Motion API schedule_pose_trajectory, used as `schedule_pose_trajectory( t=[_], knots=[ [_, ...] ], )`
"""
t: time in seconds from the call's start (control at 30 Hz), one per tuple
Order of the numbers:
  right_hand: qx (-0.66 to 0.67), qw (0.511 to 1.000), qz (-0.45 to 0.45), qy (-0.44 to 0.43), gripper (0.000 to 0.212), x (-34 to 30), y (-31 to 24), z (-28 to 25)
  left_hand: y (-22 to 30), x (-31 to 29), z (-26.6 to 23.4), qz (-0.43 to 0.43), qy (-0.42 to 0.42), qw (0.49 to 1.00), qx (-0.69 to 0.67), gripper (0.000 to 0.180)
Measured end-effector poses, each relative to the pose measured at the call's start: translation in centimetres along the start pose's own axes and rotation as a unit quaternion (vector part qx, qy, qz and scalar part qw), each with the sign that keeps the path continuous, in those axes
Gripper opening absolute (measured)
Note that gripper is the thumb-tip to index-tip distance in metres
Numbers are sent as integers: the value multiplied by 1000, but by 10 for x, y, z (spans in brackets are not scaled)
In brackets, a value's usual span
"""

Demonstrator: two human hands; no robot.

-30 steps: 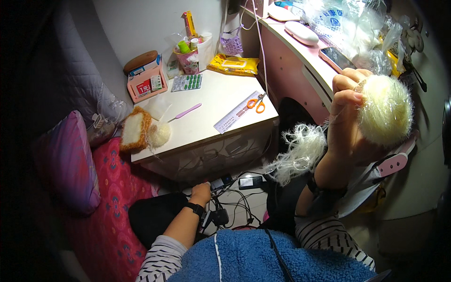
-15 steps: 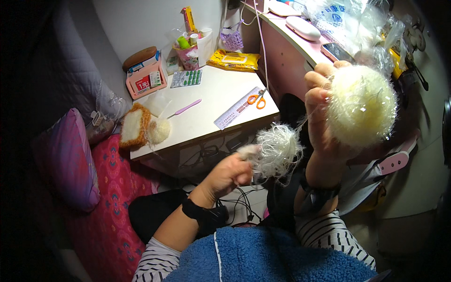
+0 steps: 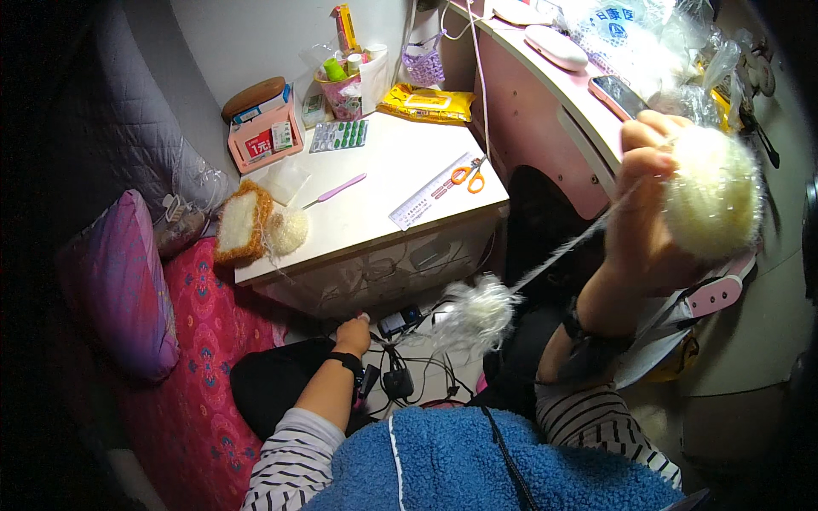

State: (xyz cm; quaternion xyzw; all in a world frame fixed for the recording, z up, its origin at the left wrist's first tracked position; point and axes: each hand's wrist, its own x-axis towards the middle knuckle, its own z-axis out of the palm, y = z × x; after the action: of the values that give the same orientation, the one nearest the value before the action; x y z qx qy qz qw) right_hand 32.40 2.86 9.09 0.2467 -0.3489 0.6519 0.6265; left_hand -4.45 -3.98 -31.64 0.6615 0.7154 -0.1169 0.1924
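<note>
Right hand point(image 3: 639, 213) clutches the yarn ball point(image 3: 714, 194); left hand point(image 3: 351, 335) — can't tell its grip. The tangle point(image 3: 479, 313) between them could knot if tugged.

Left hand point(image 3: 351, 335): down from mid-frame to lower left of centre in half a second
Loose yarn point(image 3: 479, 315): shifted left and lower
Strand point(image 3: 558, 253): now stretched straight
Right hand point(image 3: 641, 192), yarn ball point(image 3: 714, 194): farther right than half a second ago

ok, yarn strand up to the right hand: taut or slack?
Taut: the strand runs straight from the loose yarn clump to the right hand.
</note>
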Motion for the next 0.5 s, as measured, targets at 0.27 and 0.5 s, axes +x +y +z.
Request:
schedule_pose_trajectory(
  t=[0.27, 0.5],
  knots=[
    [-56, 998, -36, -11, 60, -2, -35, 14, -35, 6, 4, -151, -21, 988, 17, 30],
    [-226, 973, 1, 40, 73, -13, 32, 11, 51, -14, -103, 69, -104, 976, -181, 64]
  ],
)
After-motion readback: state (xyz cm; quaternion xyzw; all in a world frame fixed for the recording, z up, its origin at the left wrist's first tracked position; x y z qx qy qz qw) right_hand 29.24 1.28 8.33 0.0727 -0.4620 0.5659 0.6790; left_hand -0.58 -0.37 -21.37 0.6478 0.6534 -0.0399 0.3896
